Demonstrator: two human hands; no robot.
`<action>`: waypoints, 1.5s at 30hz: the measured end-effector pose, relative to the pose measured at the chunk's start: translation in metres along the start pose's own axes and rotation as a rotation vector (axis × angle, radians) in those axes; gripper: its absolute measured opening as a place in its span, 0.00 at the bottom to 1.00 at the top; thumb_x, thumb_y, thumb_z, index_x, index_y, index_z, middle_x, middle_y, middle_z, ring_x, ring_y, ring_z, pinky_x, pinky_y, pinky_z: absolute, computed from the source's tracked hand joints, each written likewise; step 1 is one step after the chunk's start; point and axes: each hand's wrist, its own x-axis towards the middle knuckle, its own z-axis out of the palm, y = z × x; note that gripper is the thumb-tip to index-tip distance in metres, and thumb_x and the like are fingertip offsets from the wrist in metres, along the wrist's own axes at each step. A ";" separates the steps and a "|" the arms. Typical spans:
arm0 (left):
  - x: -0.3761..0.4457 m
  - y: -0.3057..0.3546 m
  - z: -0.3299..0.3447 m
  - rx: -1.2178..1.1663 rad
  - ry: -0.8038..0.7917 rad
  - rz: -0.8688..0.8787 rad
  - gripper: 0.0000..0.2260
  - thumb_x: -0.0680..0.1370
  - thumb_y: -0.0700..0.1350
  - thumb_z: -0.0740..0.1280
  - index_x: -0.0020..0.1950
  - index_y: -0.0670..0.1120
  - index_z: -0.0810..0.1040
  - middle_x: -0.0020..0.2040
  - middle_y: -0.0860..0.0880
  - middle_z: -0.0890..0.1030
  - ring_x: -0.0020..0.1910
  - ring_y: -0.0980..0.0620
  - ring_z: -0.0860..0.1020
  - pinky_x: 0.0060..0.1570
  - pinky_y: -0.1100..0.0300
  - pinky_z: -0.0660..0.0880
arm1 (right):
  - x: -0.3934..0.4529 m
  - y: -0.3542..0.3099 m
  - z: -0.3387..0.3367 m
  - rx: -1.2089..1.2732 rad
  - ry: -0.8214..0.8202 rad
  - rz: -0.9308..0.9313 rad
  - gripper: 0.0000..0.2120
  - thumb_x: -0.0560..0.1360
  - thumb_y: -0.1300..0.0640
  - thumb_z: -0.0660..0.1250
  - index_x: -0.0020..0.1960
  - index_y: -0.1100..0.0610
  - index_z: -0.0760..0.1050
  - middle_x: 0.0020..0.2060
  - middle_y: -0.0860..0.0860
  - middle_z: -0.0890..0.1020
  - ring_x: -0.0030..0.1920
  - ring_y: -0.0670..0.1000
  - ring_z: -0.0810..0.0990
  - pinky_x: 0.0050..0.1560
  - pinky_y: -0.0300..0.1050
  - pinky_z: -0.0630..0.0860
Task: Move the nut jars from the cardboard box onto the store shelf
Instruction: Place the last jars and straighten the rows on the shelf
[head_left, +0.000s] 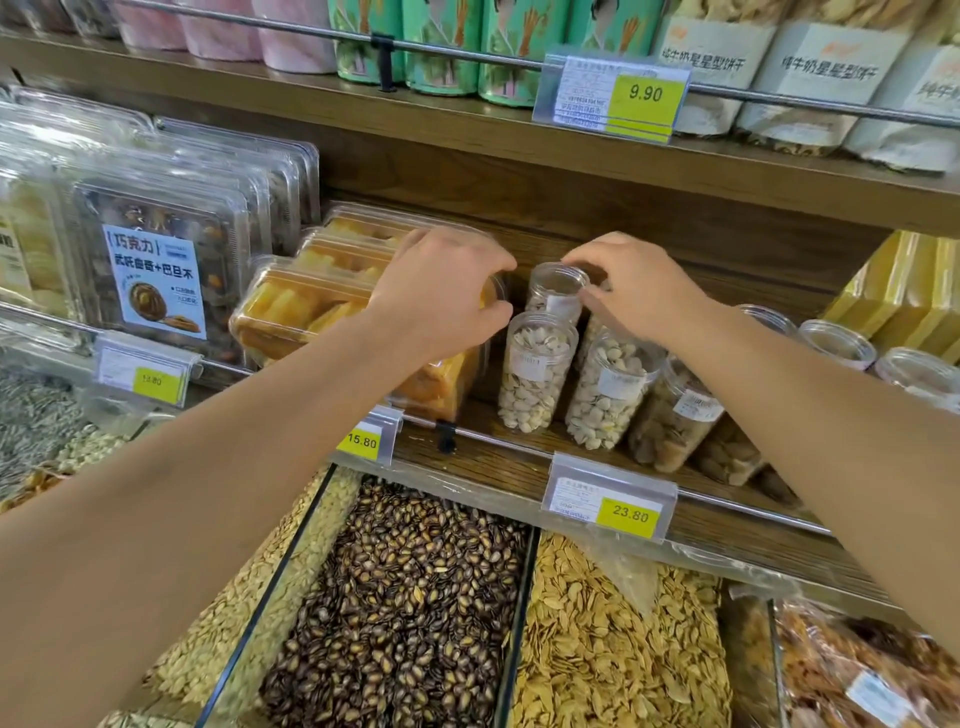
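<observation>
Showing: two bare hands reaching over open seed bins to the middle shelf (519, 457), where the nut jars stand.
Snack boxes: clear flat boxes of yellow pastry (301, 306), stacked at the left of the jars, just beside them.
Left hand: the left hand (441, 291) lies palm down over the right end of the pastry boxes; its fingers are curled around the edge of the top box, so this grip appears closed on the box, though the contact itself is hidden under the hand.
Back jar: the back jar (553, 291) stands upright, its long axis vertical, behind the front row and close to the shelf's rear wall.
Front jars: two pistachio jars (537, 371) stand upright side by side at the shelf's front, directly ahead of the back jar.
Right hand: the right hand (639, 291) comes in from the right, wrist raised, fingers bent down; fingertips (587, 296) pinch the back jar's lid rim, so this grip is closed on that jar.
Key relation: the back jar lies just left of and below the right palm; the right hand is the nearer one, the left being occupied at the boxes.
Further jars: more jars (675, 415) of darker nuts continue the row to the right.
Cardboard box: not in view.
Judgement: the jar is probably being seated in the rear row.
</observation>
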 end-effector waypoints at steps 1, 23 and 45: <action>-0.001 0.006 -0.001 -0.004 0.004 0.014 0.20 0.77 0.53 0.65 0.68 0.52 0.75 0.66 0.51 0.77 0.68 0.48 0.71 0.70 0.48 0.62 | -0.013 0.000 -0.005 0.007 0.052 0.024 0.15 0.78 0.56 0.64 0.64 0.52 0.76 0.60 0.52 0.77 0.59 0.53 0.76 0.57 0.49 0.73; 0.005 0.068 0.062 -0.152 0.040 0.017 0.17 0.77 0.39 0.67 0.66 0.45 0.76 0.62 0.47 0.78 0.64 0.48 0.71 0.61 0.58 0.68 | -0.089 0.003 0.000 -0.089 -0.008 0.121 0.20 0.77 0.54 0.66 0.68 0.51 0.71 0.65 0.48 0.74 0.64 0.53 0.71 0.56 0.50 0.75; 0.005 0.033 0.013 0.234 -0.268 0.143 0.19 0.78 0.52 0.62 0.70 0.60 0.72 0.67 0.54 0.76 0.70 0.47 0.67 0.72 0.40 0.54 | 0.004 0.008 0.011 -0.053 -0.275 0.073 0.21 0.83 0.49 0.50 0.74 0.39 0.63 0.73 0.45 0.64 0.71 0.57 0.58 0.72 0.54 0.56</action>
